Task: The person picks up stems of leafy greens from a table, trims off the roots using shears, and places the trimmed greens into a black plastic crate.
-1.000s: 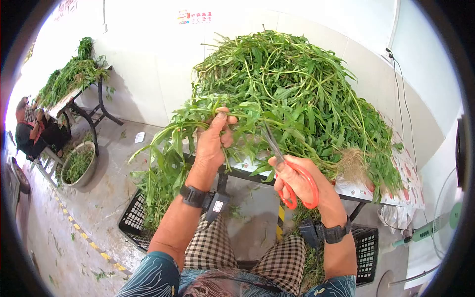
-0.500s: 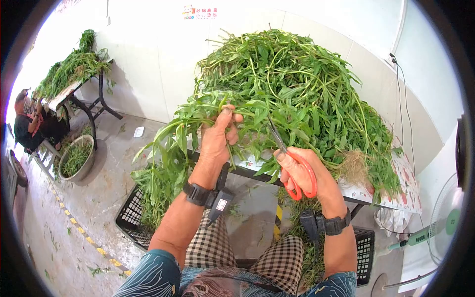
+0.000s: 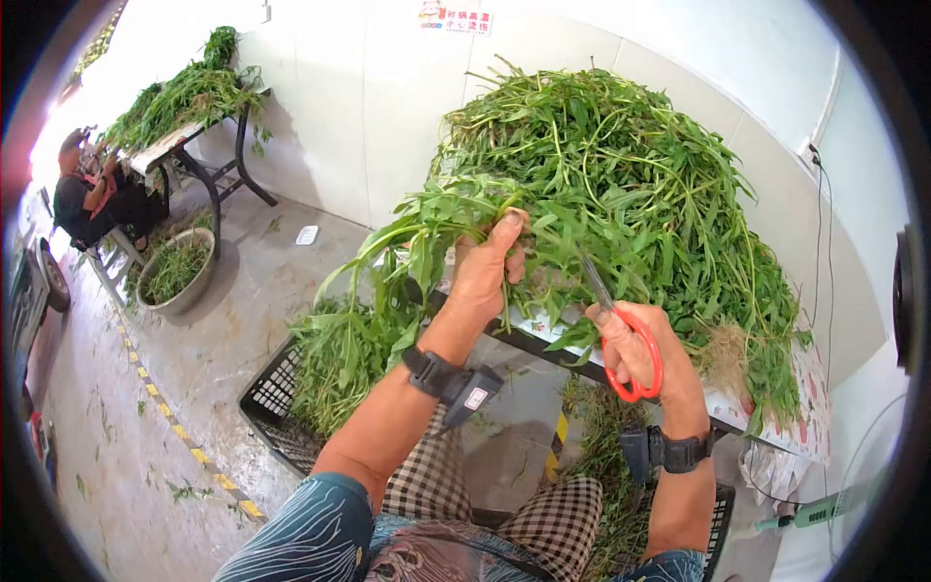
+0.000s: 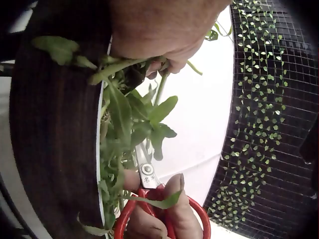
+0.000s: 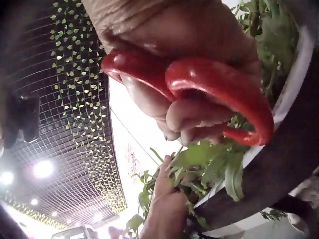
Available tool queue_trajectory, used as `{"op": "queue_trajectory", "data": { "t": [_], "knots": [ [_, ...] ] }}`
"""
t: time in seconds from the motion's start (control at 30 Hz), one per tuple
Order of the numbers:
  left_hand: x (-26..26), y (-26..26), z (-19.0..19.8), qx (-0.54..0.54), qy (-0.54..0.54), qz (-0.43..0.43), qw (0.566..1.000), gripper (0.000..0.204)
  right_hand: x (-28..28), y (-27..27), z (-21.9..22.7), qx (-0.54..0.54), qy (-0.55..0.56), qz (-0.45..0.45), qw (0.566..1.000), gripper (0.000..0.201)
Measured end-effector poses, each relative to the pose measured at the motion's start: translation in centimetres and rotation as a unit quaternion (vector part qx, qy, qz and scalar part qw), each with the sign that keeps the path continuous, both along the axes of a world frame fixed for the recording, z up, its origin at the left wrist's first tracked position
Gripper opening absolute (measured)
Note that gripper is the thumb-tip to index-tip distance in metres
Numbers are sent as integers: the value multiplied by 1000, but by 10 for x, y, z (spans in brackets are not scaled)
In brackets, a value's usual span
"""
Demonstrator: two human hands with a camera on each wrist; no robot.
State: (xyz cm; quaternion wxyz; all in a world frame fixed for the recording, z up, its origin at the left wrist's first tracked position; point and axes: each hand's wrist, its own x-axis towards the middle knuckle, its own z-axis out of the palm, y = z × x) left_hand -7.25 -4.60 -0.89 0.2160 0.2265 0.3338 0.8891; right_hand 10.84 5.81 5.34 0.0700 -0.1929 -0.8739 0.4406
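My left hand [image 3: 490, 267] grips a bunch of leafy green stems [image 3: 422, 233] at the front of a big heap, thumb on top. Leaves from the bunch hang left over the table edge. My right hand [image 3: 645, 349] holds red-handled scissors [image 3: 598, 281], fingers through the loops. Their blades point up and left into the leaves, a little right of the left hand. In the left wrist view the scissors' metal pivot [image 4: 146, 169] shows below the held stems, and the blade tips are hidden among leaves. The heap of greens [image 3: 601, 165] covers most of the table.
Black crates [image 3: 276, 393] with greens stand below the table on both sides. A root clump [image 3: 725, 357] lies at the table's right front. Further left, a seated person [image 3: 92, 194] works near another table of greens, by a round tub [image 3: 179, 276]. A fan [image 3: 829, 509] stands at right.
The head view has turned left, so the heap and both hands sit further right in it. Both hands keep their hold on the stems and the scissors.
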Motion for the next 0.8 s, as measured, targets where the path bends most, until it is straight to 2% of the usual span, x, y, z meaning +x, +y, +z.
{"op": "queue_trajectory", "data": {
  "t": [0.07,0.2,0.27,0.37,0.47,0.57,0.6,0.7,0.73,0.8],
  "knots": [
    [0,1,0,-5,5,13,1000,16,1,0,-1,-6,-7,-7,1000,41],
    [4,-1,5,-2,4,39,999,25,12,8,-12,-154,-15,-8,988,34],
    [7,-7,8,-34,60,52,996,30,26,7,-1,-225,-42,17,973,36],
    [6,-6,7,-40,123,31,991,34,58,8,-1,-175,28,53,983,42],
    [2,1,2,-26,161,5,987,35,82,18,-6,-202,95,22,974,54],
    [20,-16,22,-42,149,-38,987,36,100,25,-13,-224,155,-4,962,62],
    [19,-19,22,-67,187,-46,979,35,105,29,-17,-240,172,-7,955,62],
    [29,-31,30,-129,256,-48,957,36,119,37,-26,-264,209,-18,942,62],
    [27,-30,24,-106,305,-7,947,31,124,40,-29,-268,220,-25,938,62],
    [28,-33,30,-89,162,-49,981,18,133,48,-30,-275,240,-27,931,61]
  ]
}}
